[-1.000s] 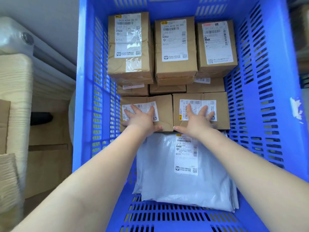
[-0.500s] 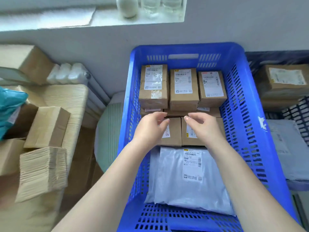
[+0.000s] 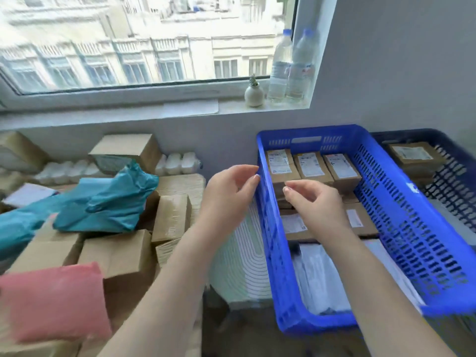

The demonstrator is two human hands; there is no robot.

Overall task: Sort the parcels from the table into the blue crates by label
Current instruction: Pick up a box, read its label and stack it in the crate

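Nearest, bottom left: a pink soft parcel [image 3: 51, 302], blurred, lying on brown cardboard boxes [image 3: 116, 256]. A teal poly bag [image 3: 103, 202] sits crumpled on top of the box pile just behind it. These are heaped on a pale wood table [image 3: 180, 184], of which only a patch shows.

Both bare forearms reach up from the lower edge. The left hand [image 3: 226, 197] hangs just outside the left wall of the bright blue crate [image 3: 268, 243], fingers loosely curled, holding nothing; its fingertips are close to the crate's rim, contact not clear. The right hand [image 3: 316, 204] hovers inside the crate above the parcels, fingers loosely bent, thumb and forefinger near each other, nothing between them.

In the crate: grey-white poly mailers [image 3: 319, 279] at the near end; flat brown boxes with white labels [image 3: 360, 222] in the middle, partly behind the right hand; three labelled brown boxes [image 3: 311, 166] in a row against the far wall, side by side. Label text unreadable.

Right of it, a darker blue crate [image 3: 461, 176] holds a labelled brown box [image 3: 412, 153].

Farthest: the windowsill [image 3: 190, 109] with a small white vase [image 3: 254, 94] and two clear water bottles [image 3: 291, 68] beside it.
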